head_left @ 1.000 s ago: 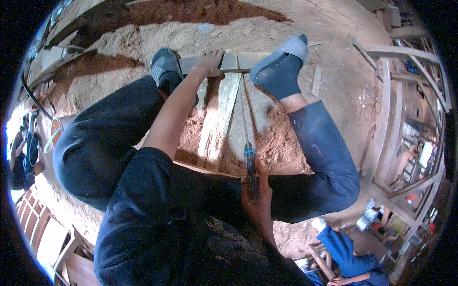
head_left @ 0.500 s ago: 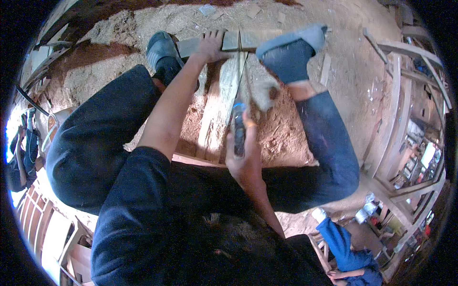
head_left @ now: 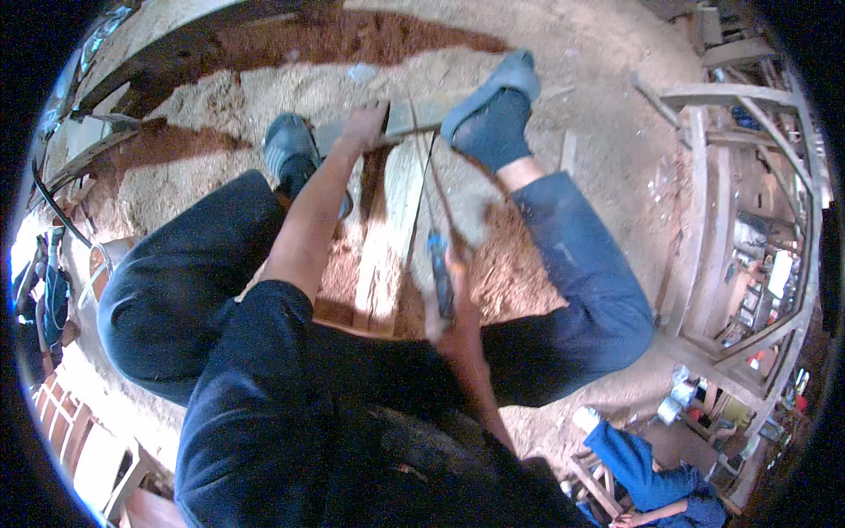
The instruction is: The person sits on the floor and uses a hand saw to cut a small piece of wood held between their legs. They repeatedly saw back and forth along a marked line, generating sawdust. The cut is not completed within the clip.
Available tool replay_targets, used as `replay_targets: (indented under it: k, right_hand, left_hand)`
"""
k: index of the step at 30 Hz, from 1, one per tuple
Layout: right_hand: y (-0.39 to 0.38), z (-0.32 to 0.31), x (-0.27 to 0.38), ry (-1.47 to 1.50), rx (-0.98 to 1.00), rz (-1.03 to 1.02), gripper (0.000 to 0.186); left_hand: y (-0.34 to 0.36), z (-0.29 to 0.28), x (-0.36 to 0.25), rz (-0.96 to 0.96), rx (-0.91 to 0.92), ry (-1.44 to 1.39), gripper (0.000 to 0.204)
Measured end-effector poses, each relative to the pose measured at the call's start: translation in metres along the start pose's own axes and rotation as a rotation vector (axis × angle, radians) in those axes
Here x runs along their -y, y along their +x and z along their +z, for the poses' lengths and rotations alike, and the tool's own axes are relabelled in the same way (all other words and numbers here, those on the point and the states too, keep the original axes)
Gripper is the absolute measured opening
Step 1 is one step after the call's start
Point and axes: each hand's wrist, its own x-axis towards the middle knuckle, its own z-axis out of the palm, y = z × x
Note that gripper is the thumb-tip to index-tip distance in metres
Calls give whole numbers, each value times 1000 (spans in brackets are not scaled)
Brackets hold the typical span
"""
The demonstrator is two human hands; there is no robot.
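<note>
A pale wooden board (head_left: 425, 114) lies crosswise on the ground under both my feet. My left hand (head_left: 363, 125) rests on its left part, fingers bent over the far edge. Closed around the dark and blue handle (head_left: 438, 260) of a hand saw is my right hand (head_left: 458, 308), close in front of my lap and blurred by motion. The saw's thin blade (head_left: 428, 167) runs away from me and crosses the board between my left hand and my right foot. Beneath, a longer timber (head_left: 387, 229) points from my lap toward the board.
Reddish sawdust (head_left: 515, 255) is heaped beside the timber. My shoes (head_left: 292, 145) stand at the board's ends. A wooden frame (head_left: 704, 202) rises at the right, with clutter behind it. Another person in blue (head_left: 647, 475) sits at the lower right. A bucket (head_left: 110, 255) stands at the left.
The view has shifted, so the board, feet and hands appear lower and further left. The saw blade now slants more to the left at its far end. Both hands keep their holds.
</note>
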Motion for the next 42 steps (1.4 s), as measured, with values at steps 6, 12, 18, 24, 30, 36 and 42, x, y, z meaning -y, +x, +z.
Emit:
replay_targets:
  k: [6,12,18,24,30,36,42]
  right_hand:
    - [2,8,-9,-98,-256,-381,54]
    - [-20,-1,-11,17,-201,-422,53]
    - [-33,0,-7,150,-98,-221,54]
    - [-8,23,-8,1,-190,-280,55]
    - [-2,28,-6,-150,-103,-184,58]
    - [-2,11,3,-45,-66,-164,57]
    - [-13,-5,12,-31,-63,-97,54]
  left_hand:
    - [-5,-3,-9,0,-80,6,93]
    - [-35,-17,-20,58,-1,48,82]
    - [-30,-25,-18,180,16,105,66]
    - [-33,-16,-6,65,69,-120,89]
    - [-25,-6,-5,17,141,-61,99]
    - [-27,-9,-7,-18,131,-23,94]
    - [-23,0,-7,-17,80,-1,91]
